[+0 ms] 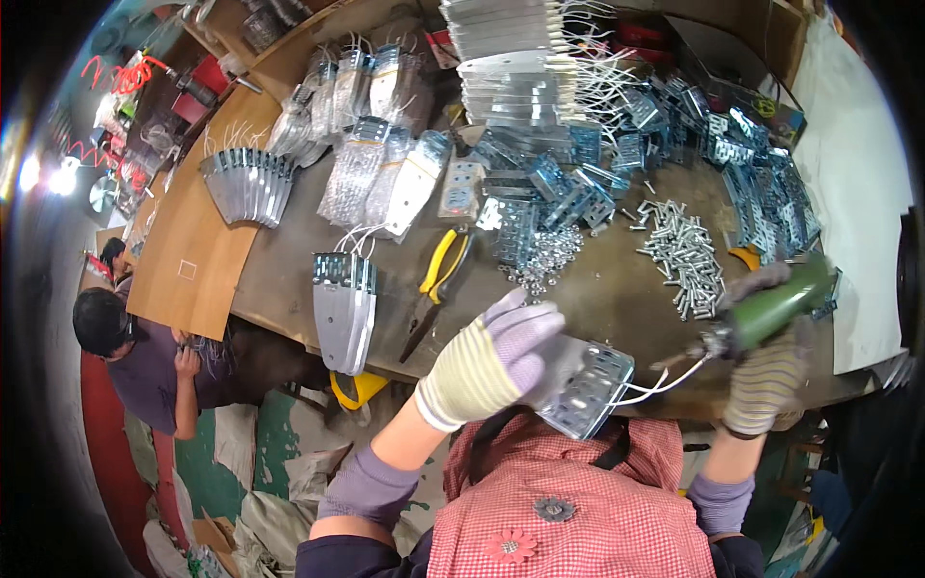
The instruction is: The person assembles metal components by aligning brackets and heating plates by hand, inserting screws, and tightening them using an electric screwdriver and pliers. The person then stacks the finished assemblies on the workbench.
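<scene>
A metal plate with a slotted bracket (599, 383) and white wires (665, 387) is held at the near edge of the counter (602, 284). Its left side is gripped by the gloved left hand (493, 361). A green power tool (785, 303) is grasped in the gloved right hand (771, 371), its blurred tip pointed toward the bracket. Beyond, nuts (547, 258) and screws (686, 265) are heaped, and yellow-handled pliers (438, 275) are laid left of the nuts.

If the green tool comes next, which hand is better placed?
Probably the right hand: it grips the green tool, while the left hand is at the perforated metal plate.
</scene>
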`<move>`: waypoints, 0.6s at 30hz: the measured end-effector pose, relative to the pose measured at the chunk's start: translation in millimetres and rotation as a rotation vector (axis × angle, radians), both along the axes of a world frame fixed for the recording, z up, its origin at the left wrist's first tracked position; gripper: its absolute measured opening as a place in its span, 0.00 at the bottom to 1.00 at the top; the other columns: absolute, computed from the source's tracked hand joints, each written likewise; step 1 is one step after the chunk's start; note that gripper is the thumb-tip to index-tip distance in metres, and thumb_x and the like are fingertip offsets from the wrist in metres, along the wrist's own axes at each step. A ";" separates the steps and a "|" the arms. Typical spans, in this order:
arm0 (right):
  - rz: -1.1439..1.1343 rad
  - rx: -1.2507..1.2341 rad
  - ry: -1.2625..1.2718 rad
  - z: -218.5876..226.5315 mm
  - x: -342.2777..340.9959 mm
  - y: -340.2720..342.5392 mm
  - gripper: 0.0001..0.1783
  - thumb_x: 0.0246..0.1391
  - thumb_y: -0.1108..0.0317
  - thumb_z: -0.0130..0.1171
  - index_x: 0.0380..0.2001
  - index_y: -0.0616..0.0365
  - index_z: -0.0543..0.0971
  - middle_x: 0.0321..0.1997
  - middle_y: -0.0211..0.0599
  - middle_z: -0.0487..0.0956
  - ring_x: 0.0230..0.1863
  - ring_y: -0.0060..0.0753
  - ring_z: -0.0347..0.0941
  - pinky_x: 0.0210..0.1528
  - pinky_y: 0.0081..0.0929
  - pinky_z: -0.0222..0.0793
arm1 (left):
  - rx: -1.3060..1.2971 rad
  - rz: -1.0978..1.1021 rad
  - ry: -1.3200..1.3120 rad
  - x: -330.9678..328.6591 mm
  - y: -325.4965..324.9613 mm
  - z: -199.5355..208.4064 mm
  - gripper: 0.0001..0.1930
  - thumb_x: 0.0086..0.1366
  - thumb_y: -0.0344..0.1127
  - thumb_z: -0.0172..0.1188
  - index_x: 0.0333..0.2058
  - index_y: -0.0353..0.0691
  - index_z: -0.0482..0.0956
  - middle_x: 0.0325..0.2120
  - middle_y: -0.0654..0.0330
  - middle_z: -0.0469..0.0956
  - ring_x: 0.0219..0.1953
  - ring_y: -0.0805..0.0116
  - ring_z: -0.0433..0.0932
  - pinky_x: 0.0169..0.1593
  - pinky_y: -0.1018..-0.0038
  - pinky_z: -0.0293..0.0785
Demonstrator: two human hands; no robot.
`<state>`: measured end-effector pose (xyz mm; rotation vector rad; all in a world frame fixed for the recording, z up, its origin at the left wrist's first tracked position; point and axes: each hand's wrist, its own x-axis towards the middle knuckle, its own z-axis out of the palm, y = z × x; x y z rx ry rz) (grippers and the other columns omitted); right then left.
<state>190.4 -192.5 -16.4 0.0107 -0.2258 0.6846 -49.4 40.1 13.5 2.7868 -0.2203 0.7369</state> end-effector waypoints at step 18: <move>-0.700 -2.085 -1.335 -0.3 116.2 -98.4 0.36 0.50 0.76 0.57 0.65 0.55 0.65 0.59 0.46 0.74 0.58 0.41 0.70 0.63 0.30 0.62 | 0.004 1.462 0.003 -104.6 86.9 2.4 0.44 0.49 0.43 0.71 0.61 0.32 0.59 0.48 0.39 0.69 0.49 0.39 0.70 0.56 0.55 0.68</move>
